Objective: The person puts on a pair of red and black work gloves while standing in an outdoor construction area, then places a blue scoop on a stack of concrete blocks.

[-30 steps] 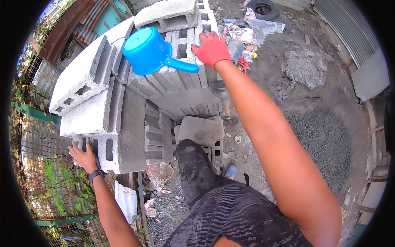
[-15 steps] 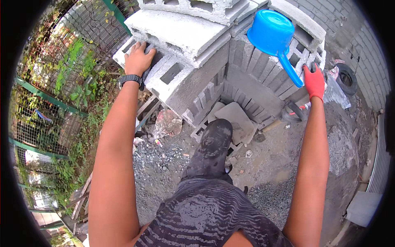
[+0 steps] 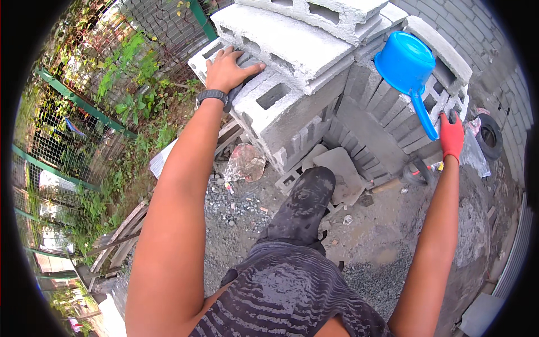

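My bare left hand point(image 3: 227, 70), with a black watch at the wrist, rests on a hollow concrete block point(image 3: 292, 109) at the left of a stack. Its fingers are stretched out and the thumb is spread to the right. A dark patch under the palm is too shaded to make out. My right hand point(image 3: 452, 136), in a red glove with dark fingertips, leans on the end of the blocks point(image 3: 457, 104) on the right, fingers and thumb a little apart. Right next to it is the handle of a blue plastic dipper point(image 3: 405, 60), which lies upside down on the blocks.
More concrete blocks point(image 3: 281, 39) are stacked higher behind. My bent leg point(image 3: 300, 199) stands before a slab point(image 3: 343, 177) low between the block walls. Gravel point(image 3: 373, 281) covers the ground. Plants and a wire fence point(image 3: 84, 112) line the left; a tyre point(image 3: 489, 137) lies at the right.
The whole view has shifted, so the blocks, dipper and hands sit farther right in the picture. Both hands remain at the same places on the blocks.
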Demonstrator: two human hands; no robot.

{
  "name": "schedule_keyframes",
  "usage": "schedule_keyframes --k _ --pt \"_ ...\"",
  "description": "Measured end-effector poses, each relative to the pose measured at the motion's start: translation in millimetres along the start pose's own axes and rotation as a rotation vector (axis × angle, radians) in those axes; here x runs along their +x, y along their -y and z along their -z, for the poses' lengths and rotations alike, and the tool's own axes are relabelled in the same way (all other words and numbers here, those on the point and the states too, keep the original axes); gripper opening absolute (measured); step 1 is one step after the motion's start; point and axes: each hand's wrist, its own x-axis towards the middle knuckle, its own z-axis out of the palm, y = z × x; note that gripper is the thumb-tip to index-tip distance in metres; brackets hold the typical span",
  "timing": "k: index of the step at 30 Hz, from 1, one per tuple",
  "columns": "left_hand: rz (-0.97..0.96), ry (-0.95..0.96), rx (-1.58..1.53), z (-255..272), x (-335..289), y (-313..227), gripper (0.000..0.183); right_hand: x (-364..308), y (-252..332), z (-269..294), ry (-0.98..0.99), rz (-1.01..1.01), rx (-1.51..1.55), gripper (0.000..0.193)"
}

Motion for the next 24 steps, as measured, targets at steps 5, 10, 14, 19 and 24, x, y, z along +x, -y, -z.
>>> schedule_keyframes --k 5,10,14,19,24 --pt "-0.039 -0.009 0.005 -6.2 3.1 9.9 0.09 3.4 -4.8 -2.4 -0.016 0.011 0.017 0.075" --pt "-0.034 -0.063 0.011 -18.4 7.4 17.2 0.081 3.0 -4.2 -1.2 -0.015 0.018 0.052 0.074" --pt "-0.028 -0.076 0.011 -15.4 5.8 15.7 0.077 0.2 0.6 2.1 0.02 -0.019 0.069 0.075" --pt "-0.028 -0.061 0.002 -11.3 7.0 5.2 0.073 2.6 -9.6 2.7 -0.037 -0.001 0.084 0.072" --pt "-0.166 -0.385 -0.346 -17.4 2.2 25.6 0.032 -7.5 4.7 2.5 -0.064 -0.004 0.03 0.068"
